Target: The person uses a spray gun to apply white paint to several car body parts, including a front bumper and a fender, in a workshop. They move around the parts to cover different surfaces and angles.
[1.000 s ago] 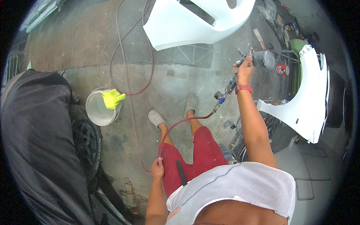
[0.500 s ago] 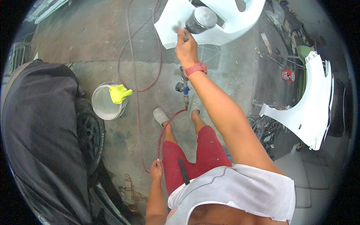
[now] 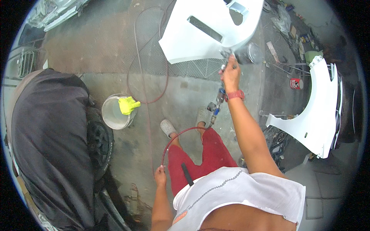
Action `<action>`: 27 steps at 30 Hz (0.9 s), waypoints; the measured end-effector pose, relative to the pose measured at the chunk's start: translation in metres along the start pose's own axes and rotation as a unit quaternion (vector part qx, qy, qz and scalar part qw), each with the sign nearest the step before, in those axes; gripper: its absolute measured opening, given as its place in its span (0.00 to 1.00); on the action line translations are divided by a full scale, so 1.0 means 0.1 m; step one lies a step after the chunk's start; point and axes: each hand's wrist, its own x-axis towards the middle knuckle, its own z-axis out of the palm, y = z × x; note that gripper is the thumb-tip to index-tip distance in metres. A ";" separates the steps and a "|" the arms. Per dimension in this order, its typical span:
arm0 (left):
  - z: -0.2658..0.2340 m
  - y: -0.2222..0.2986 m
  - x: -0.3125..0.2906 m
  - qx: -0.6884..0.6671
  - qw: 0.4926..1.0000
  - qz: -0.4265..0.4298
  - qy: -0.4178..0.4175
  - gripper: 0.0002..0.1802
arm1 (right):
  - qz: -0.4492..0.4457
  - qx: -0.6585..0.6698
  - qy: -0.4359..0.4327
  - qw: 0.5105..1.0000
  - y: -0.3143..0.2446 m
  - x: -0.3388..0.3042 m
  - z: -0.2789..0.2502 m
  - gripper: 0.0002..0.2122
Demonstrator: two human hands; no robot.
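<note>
My right hand [image 3: 231, 75] is closed round a spray gun [image 3: 227, 56], just off the lower edge of a white car bumper [image 3: 208, 38]. The gun's dark paint cup [image 3: 248, 53] is smeared by motion. Below the grip hang an air regulator and a blue-handled valve [image 3: 216, 111]. From them a red air hose [image 3: 181, 133] curves down to my left hand [image 3: 160, 175], whose fingers are wrapped round it beside my left thigh. The bumper is cut off by the top of the picture, and slots and openings show in its surface.
At the left stands a car under a black cover [image 3: 50, 127]. Beside its wheel is a white bucket [image 3: 115, 119] with a yellow-green glove [image 3: 128, 105] on the rim. A white fender [image 3: 320, 111] stands at the right, near a red can [image 3: 296, 83]. Hose loops lie on the floor.
My right hand has swung right and toward me with the spray gun, from over the bumper to its lower right edge. My left hand keeps hold of the hose.
</note>
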 end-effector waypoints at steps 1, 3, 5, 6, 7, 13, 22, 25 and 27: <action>-0.02 0.00 0.01 -0.028 1.000 0.005 0.008 0.24 | 0.005 0.000 0.002 1.000 0.00 0.00 -0.14 0.30; -0.09 0.00 0.01 -0.065 0.998 -0.022 0.013 0.24 | 0.025 -0.010 0.020 0.999 -0.01 0.00 -0.29 0.30; -0.15 0.03 0.04 -0.115 0.993 -0.018 0.033 0.24 | 0.035 -0.010 0.001 0.999 -0.06 0.02 -0.31 0.30; -0.18 0.04 0.04 -0.126 0.990 -0.035 0.044 0.24 | 0.032 -0.002 -0.003 0.999 -0.08 0.03 -0.23 0.30; -0.19 0.06 0.05 -0.178 0.982 -0.012 0.055 0.24 | 0.028 0.005 -0.008 1.000 -0.11 0.04 -0.08 0.30; -0.59 0.23 0.22 -0.259 0.963 -0.061 0.034 0.25 | -0.076 -0.017 -0.070 0.995 -0.42 0.07 1.08 0.30; -1.35 0.58 0.83 -0.303 0.945 -0.111 -0.058 0.25 | 0.003 0.087 -0.128 0.988 -1.08 0.13 1.77 0.30; -1.59 0.75 1.02 -0.295 0.943 -0.119 -0.101 0.25 | 0.046 0.091 -0.031 0.994 -1.01 0.12 1.54 0.28; -1.74 0.92 1.18 -0.260 0.948 -0.127 -0.130 0.26 | 0.044 0.075 0.025 0.996 -0.89 0.10 1.26 0.28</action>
